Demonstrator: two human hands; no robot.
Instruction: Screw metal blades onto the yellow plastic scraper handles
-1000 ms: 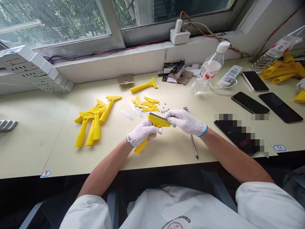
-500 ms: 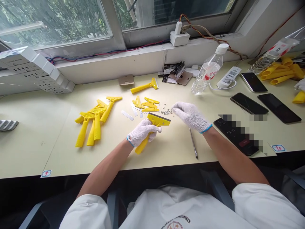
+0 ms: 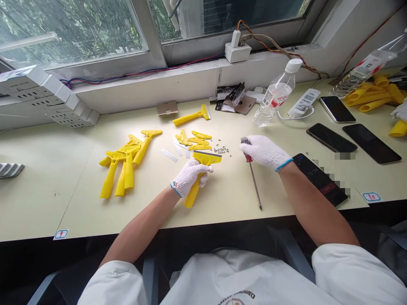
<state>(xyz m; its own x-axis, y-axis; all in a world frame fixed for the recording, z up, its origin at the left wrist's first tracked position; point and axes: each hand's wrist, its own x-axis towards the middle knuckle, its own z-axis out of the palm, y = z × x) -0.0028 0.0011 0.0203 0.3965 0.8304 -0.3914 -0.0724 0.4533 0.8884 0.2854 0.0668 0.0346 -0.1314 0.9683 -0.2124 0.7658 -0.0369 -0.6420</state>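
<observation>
My gloved left hand (image 3: 190,176) grips a yellow scraper (image 3: 206,158) by its handle, head facing away from me with a blade along its far edge. To the right, my gloved right hand (image 3: 262,150) is closed around the handle of a screwdriver (image 3: 255,184), whose shaft points toward the table's front edge. Between and beyond the hands lie loose small screws and nuts (image 3: 221,150). Beside them are several yellow clamp plates (image 3: 199,141) and flat metal blades (image 3: 168,155). Another scraper (image 3: 192,117) with a blade lies farther back.
Several yellow scraper handles (image 3: 122,163) are piled at left. A water bottle (image 3: 274,95), a power strip (image 3: 304,103) and phones (image 3: 332,137) occupy the right side. Torn black packaging (image 3: 234,98) lies near the sill. White boxes (image 3: 47,95) stand far left; another person's gloved hand (image 3: 401,112) shows at far right.
My right hand has moved right from beside the screws and closed on the screwdriver's handle. The left hand still holds the scraper, tilted slightly differently.
</observation>
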